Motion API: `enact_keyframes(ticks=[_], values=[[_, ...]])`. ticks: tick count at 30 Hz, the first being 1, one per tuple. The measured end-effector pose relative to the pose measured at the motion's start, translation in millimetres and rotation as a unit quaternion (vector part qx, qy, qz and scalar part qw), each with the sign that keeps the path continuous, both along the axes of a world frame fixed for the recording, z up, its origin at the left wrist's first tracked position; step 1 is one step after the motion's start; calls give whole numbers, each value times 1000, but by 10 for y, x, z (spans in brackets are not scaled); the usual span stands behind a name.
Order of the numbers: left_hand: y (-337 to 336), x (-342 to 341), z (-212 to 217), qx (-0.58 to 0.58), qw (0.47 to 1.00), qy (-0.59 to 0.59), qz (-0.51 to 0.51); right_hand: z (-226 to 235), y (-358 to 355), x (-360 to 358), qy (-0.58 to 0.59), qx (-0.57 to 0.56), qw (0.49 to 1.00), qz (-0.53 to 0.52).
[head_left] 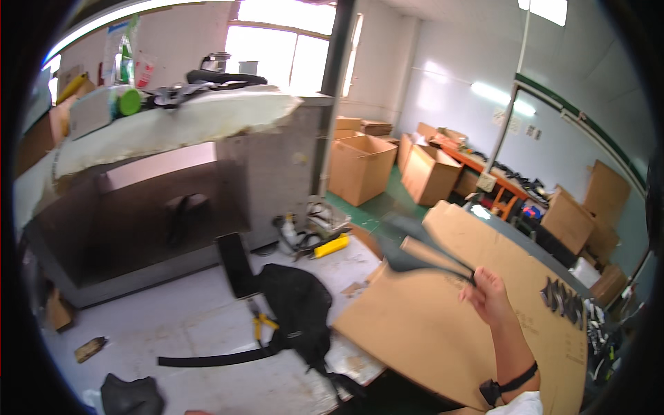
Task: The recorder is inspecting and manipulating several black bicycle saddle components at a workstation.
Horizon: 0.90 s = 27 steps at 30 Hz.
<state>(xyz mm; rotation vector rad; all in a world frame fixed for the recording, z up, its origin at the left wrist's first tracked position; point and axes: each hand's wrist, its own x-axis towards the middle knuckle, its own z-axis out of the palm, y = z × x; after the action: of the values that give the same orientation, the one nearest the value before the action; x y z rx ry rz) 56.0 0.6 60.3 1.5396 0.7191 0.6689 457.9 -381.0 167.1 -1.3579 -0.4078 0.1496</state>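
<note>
Right hand [490, 296], raised over a flattened cardboard sheet [443, 325], pinches one end of a dark, blurred strip of material [415, 250] that extends up and left. A black bag [299, 304] and yellow-handled pliers [261, 321] lie on the table [200, 318]. Left hand out of sight.

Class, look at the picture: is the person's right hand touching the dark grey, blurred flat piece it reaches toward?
Touching. The head view shows the right hand pinching the narrow end of the dark grey flat piece between its fingertips, with no gap.
</note>
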Motion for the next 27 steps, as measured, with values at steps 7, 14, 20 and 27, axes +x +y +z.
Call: enact_keyframes(ticks=[7,14,20,27], values=[[234,171,115,-420,881,-204,-83,-479,1383,-1509,195,-172,869,422],[499,-495,102,-59,995,78,12,-613,2354,-2340,11,-402,876,268],[689,-748,-40,281,899,304,140,-700,2603,-2446,-272,-411,833,252],[1118,-762,-44,571,763,279,115,-598,3166,-2714,-315,-260,858,312]])
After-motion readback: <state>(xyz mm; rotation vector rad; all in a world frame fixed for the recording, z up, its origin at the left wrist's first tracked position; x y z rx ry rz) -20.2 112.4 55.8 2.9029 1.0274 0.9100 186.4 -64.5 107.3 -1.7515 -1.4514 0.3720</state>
